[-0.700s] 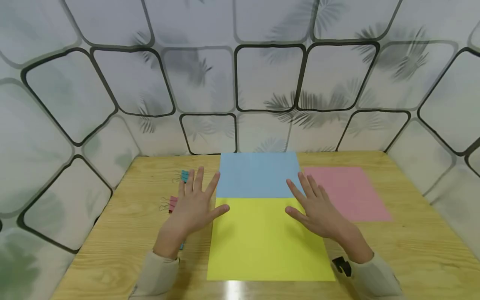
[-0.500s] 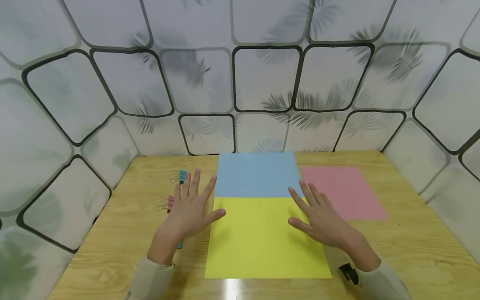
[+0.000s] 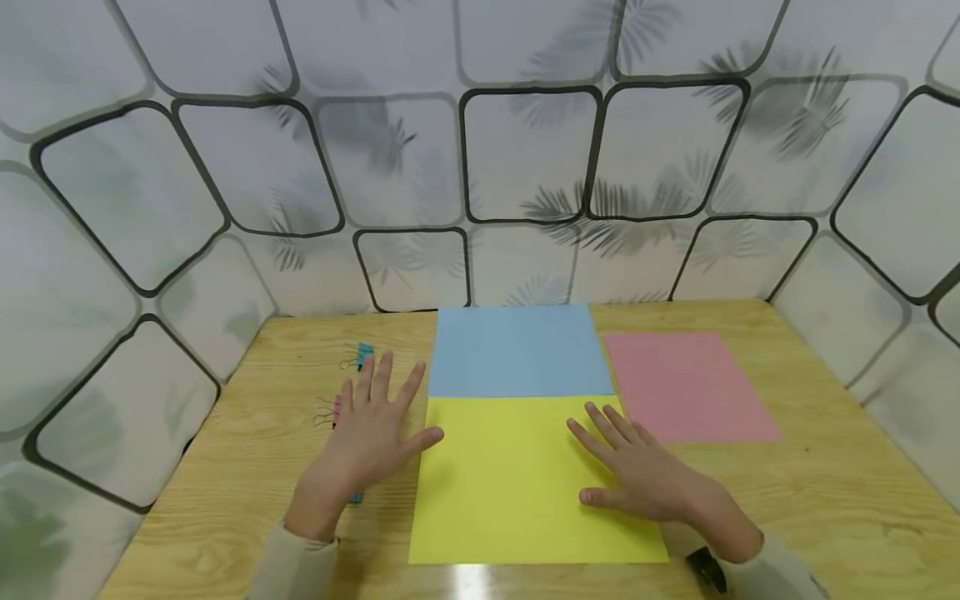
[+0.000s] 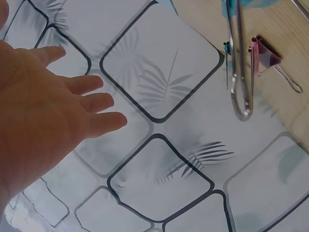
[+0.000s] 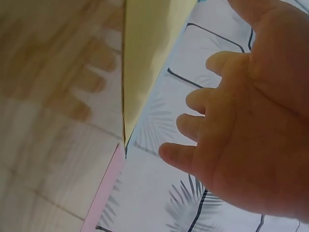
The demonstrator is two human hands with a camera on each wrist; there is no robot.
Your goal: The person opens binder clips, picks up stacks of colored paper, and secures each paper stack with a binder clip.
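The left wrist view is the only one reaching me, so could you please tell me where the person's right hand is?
Observer: In the head view, the right hand is over the right edge of a yellow sheet.

Operator: Thank you; could you tell me whether it touches that sheet?

Observer: It appears not to: the right wrist view shows a gap between the hand and the sheet.

Operator: And is there any other sheet farther to the right, please?

Observer: Yes, in the head view a pink sheet lies on the table, to the right of a blue one.
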